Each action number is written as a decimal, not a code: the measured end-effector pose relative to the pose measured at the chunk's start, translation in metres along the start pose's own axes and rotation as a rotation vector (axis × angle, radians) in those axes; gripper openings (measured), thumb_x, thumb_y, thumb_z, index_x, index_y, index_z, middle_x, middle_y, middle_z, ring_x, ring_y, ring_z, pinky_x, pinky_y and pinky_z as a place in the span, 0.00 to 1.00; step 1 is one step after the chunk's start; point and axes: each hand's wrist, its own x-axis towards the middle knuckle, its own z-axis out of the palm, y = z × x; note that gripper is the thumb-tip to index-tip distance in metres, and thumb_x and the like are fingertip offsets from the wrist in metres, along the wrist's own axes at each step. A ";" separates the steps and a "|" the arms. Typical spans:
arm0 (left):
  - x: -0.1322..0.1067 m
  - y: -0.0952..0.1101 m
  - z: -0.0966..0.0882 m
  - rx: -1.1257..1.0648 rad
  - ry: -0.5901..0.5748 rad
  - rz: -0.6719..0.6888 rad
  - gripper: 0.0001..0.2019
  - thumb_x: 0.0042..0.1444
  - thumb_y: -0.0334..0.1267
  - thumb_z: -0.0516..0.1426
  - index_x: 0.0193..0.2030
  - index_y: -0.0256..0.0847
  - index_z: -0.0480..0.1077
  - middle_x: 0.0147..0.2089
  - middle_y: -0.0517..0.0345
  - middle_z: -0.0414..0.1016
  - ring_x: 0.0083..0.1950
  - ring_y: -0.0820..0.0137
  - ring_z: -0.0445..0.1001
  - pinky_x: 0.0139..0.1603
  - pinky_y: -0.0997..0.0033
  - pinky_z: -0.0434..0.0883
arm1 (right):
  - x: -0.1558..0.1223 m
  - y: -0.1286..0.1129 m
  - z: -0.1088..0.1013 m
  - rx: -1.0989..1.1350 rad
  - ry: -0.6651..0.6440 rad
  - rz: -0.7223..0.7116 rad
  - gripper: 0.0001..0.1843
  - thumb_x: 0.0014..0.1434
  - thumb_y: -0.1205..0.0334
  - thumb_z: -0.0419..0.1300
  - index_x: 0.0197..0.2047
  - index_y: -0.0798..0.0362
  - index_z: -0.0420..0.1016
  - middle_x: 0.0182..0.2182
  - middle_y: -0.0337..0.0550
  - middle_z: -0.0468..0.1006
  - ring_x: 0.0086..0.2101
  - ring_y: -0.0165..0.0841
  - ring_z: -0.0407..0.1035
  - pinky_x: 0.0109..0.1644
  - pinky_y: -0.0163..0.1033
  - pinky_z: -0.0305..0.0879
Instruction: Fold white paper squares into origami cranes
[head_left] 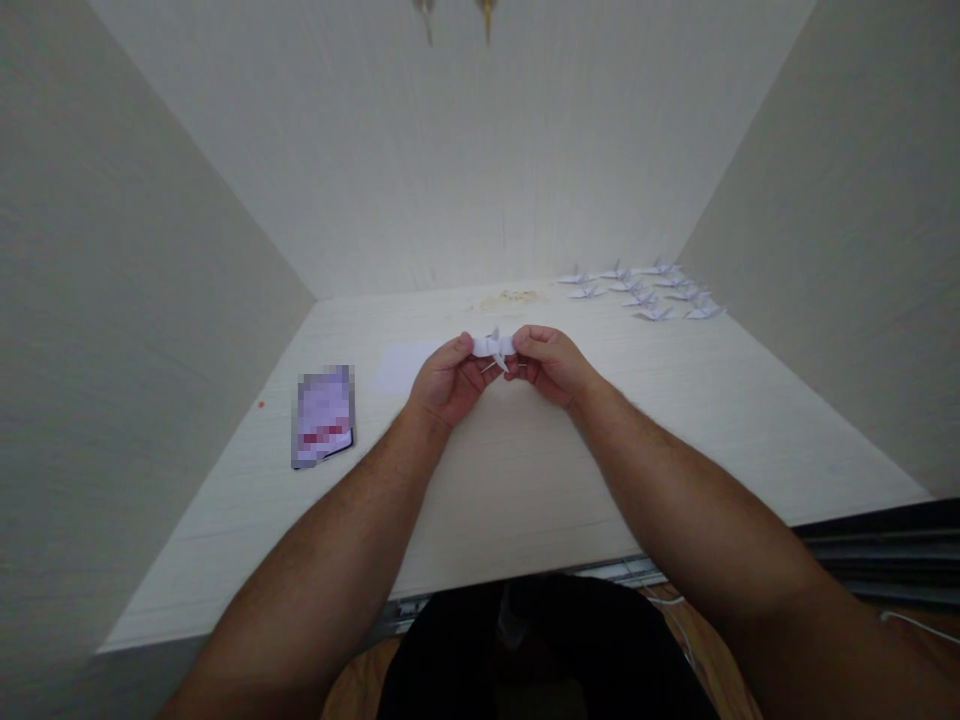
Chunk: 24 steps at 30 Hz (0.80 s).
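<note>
A small white folded paper crane [495,347] is held above the middle of the table, its wings spread to both sides. My left hand [453,378] pinches the left wing between thumb and fingers. On the other side, my right hand [549,362] grips the right wing the same way. The crane's narrow pointed ends stick up and down between the hands. Just left of my left hand, white paper [401,367] lies flat on the table, partly covered by that hand.
Several finished paper cranes [637,298] stand in rows at the back right of the pale table [480,500]. A phone [324,415] with a blurred screen lies at left. A small orange speck [261,405] is near the left edge. Walls close in the back and both sides.
</note>
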 end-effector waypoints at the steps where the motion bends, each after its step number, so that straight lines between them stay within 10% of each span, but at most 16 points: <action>1: 0.000 0.000 0.000 0.001 0.006 -0.006 0.15 0.58 0.48 0.63 0.36 0.34 0.77 0.38 0.44 0.83 0.46 0.56 0.82 0.51 0.56 0.77 | 0.000 0.000 0.000 0.006 -0.003 0.003 0.21 0.48 0.48 0.75 0.28 0.53 0.71 0.23 0.35 0.75 0.23 0.25 0.68 0.31 0.34 0.70; 24: 0.004 -0.001 -0.002 -0.098 0.304 0.039 0.10 0.59 0.42 0.65 0.35 0.39 0.71 0.32 0.58 0.80 0.35 0.72 0.80 0.40 0.71 0.76 | 0.006 0.001 -0.001 -0.020 0.249 -0.066 0.25 0.45 0.43 0.74 0.31 0.52 0.70 0.24 0.33 0.75 0.21 0.24 0.66 0.28 0.35 0.69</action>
